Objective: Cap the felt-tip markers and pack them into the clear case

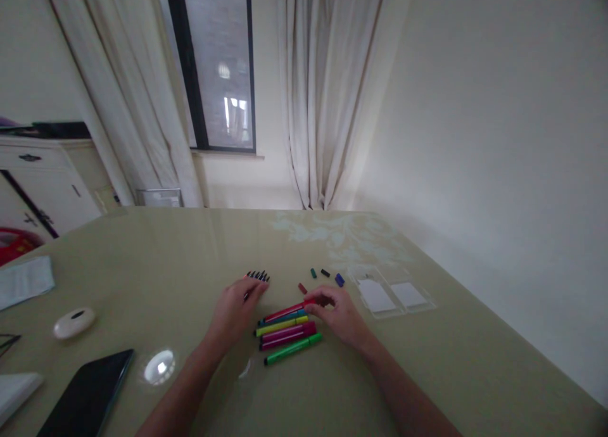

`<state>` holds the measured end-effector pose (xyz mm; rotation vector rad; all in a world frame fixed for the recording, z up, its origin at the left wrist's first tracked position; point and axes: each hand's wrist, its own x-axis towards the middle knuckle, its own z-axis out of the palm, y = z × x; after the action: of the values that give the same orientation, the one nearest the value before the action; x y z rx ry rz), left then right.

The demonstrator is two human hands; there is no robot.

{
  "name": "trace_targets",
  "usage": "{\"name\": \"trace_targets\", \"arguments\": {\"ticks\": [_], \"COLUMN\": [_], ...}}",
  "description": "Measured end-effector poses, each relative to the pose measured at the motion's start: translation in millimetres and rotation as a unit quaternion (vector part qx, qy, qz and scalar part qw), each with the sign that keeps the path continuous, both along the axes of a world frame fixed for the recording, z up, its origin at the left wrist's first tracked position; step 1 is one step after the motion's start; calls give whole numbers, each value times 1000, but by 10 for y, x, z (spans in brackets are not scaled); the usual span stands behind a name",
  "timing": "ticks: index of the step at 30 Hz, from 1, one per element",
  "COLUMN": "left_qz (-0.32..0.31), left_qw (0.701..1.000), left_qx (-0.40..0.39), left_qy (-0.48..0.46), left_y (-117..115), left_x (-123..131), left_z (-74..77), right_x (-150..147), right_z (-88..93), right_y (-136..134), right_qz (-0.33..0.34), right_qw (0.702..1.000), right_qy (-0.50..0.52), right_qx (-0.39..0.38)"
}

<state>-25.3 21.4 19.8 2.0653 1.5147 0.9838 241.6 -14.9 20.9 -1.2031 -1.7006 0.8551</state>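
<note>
My left hand [236, 305] is closed around a bunch of markers [258, 276], whose dark tips stick out past the fingers; their barrels are mostly hidden by the hand. With thumb and fingers, my right hand [335, 311] pinches the right end of a red marker [284, 313]. That marker lies at the far side of a loose row on the table. Nearer to me in the row are a blue marker [275, 323], a yellow marker [282, 327], magenta markers [285, 337] and a green marker [293, 349]. Small caps in red [303, 288], green [313, 273], black [325, 273] and blue [339, 279] lie beyond my right hand.
Right of the caps lies a clear plastic case [392, 301] with white cards. Toward the left are a round shiny disc [159, 367], a dark tablet [90, 392], a white mouse [74, 323] and a folded cloth [26, 282]. A wall [513, 171] borders the table's right side.
</note>
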Motion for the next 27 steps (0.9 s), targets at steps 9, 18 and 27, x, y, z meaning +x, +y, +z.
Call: {"name": "trace_targets", "arguments": {"ticks": [9, 18, 27], "left_qz": [170, 125, -48], "left_qw": [964, 991, 977], "left_qx": [-52, 15, 19], "left_qy": [197, 48, -207], "left_y": [196, 214, -83], "left_x": [-567, -363, 187], "left_z": [-291, -135, 51], "right_x": [120, 316, 192], "right_z": [-55, -226, -35], "right_y": [81, 218, 121], "right_qz": [-72, -189, -109], "right_qw": [993, 936, 993], "right_qy": [-78, -289, -16], "right_qx": [54, 61, 52]}}
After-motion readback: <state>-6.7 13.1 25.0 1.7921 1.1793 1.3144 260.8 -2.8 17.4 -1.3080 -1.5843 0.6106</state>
